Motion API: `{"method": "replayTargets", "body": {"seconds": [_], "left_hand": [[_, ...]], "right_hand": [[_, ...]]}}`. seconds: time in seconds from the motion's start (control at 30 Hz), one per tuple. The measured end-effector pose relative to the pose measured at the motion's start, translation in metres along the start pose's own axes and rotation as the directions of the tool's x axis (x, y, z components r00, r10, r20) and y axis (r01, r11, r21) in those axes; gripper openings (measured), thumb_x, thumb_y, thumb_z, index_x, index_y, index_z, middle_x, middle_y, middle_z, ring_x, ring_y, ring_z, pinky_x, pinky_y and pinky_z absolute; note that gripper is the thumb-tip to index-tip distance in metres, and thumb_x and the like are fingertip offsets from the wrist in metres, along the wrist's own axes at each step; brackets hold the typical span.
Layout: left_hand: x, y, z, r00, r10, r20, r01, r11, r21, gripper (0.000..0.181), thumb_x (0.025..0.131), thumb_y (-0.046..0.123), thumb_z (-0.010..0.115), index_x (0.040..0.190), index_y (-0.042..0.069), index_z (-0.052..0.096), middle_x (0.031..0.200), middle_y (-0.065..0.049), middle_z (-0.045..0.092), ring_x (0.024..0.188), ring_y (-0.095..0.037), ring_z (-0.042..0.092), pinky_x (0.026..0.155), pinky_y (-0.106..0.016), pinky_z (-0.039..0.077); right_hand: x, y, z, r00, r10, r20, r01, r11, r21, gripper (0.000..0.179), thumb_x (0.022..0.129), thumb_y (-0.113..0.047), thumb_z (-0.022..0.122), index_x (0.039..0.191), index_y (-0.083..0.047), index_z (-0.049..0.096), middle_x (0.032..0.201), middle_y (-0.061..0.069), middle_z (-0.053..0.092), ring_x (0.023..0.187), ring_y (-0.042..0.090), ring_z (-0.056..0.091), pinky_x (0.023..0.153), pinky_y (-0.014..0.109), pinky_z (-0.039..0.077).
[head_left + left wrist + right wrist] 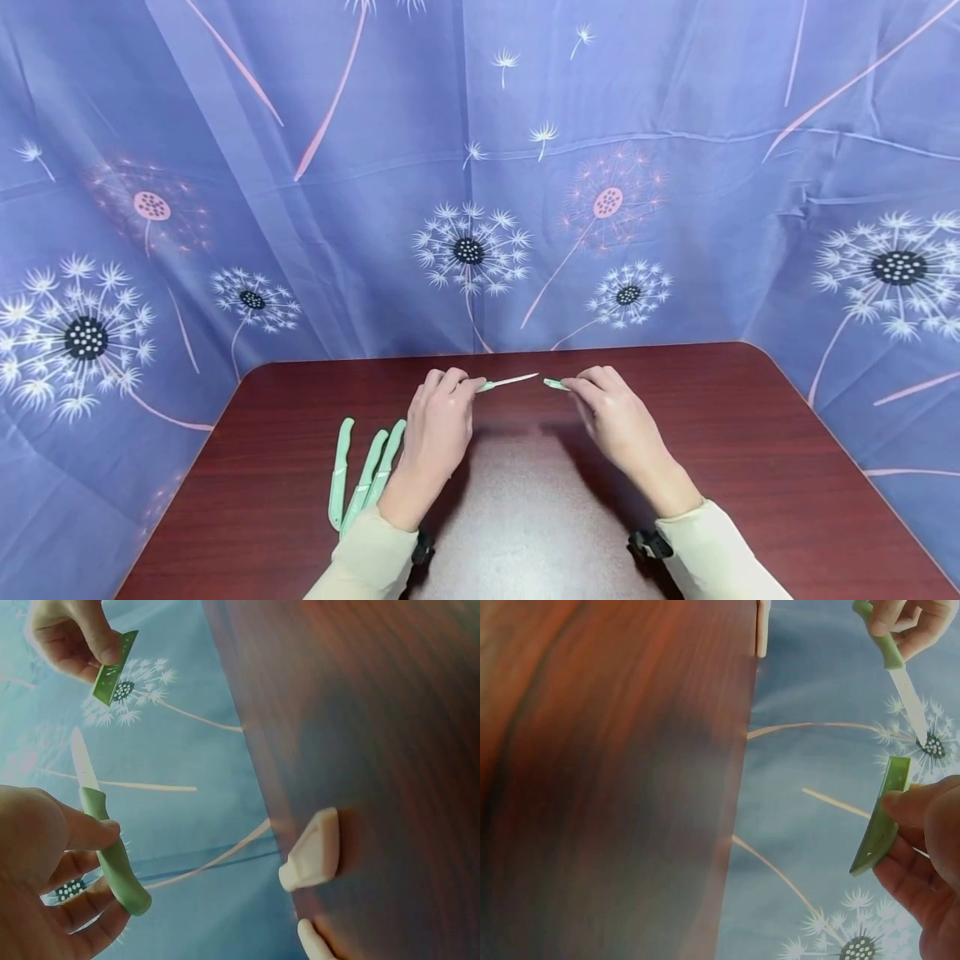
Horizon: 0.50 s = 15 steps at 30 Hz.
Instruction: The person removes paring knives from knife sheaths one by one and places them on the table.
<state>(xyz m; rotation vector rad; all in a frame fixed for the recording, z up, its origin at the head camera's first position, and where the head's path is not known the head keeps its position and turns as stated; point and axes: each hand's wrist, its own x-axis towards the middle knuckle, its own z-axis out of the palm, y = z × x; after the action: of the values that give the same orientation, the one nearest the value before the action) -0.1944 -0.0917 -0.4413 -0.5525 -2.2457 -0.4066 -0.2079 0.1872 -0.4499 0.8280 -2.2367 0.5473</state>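
Note:
My left hand [441, 421] grips a small knife by its green handle [114, 862], thumb across it, and the bare blade [85, 759] points toward the other hand. Between thumb and fingers my right hand [617, 417] pinches a green blade sheath [885, 817]. Blade tip and sheath face each other with a small gap, both held above the table. In the right wrist view the knife [891, 652] shows at the top right. Beside my left forearm, several sheathed green knives [339, 475] lie on the table, some partly hidden by the hand and sleeve.
The dark red wooden table [750, 467] has rounded far corners. A blue curtain [360, 250] printed with dandelions hangs behind it and along both sides. Black straps [651, 544] circle the wrists at the pale sleeves.

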Motion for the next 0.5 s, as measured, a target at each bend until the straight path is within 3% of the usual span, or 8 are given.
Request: {"method": "replayTargets", "body": {"seconds": [0.3,0.4,0.5], "left_hand": [[0.011,0.015,0.014,0.987,-0.14,0.074,0.148,0.982,-0.118,0.029,0.087,0.001,0.085,0.111,0.018,0.084,0.1,0.005,0.071,0.091,-0.022,0.064,0.071,-0.034,0.058],[0.018,0.023,0.019,0.974,-0.19,0.124,0.208,0.966,-0.156,0.029,0.088,0.003,0.085,0.113,0.017,0.083,0.104,0.005,0.072,0.094,-0.021,0.065,0.074,-0.035,0.058],[0.024,0.029,0.024,0.951,-0.244,0.19,0.28,0.939,-0.198,0.029,0.089,0.007,0.085,0.115,0.018,0.082,0.106,0.006,0.073,0.097,-0.019,0.067,0.08,-0.038,0.055]], "right_hand": [[0.002,0.014,-0.006,0.99,0.138,0.007,-0.139,0.99,0.027,0.028,0.085,0.009,0.081,0.11,-0.002,0.079,0.096,0.004,0.068,0.089,0.022,0.062,0.073,0.04,0.055],[0.002,0.018,-0.007,0.98,0.198,0.007,-0.198,0.978,0.061,0.025,0.086,0.008,0.082,0.109,-0.003,0.079,0.095,0.004,0.069,0.082,0.018,0.061,0.068,0.038,0.054],[0.003,0.021,-0.007,0.968,0.251,0.004,-0.25,0.963,0.097,0.023,0.087,0.007,0.082,0.108,-0.003,0.08,0.093,0.004,0.07,0.076,0.015,0.061,0.064,0.035,0.054]]}}
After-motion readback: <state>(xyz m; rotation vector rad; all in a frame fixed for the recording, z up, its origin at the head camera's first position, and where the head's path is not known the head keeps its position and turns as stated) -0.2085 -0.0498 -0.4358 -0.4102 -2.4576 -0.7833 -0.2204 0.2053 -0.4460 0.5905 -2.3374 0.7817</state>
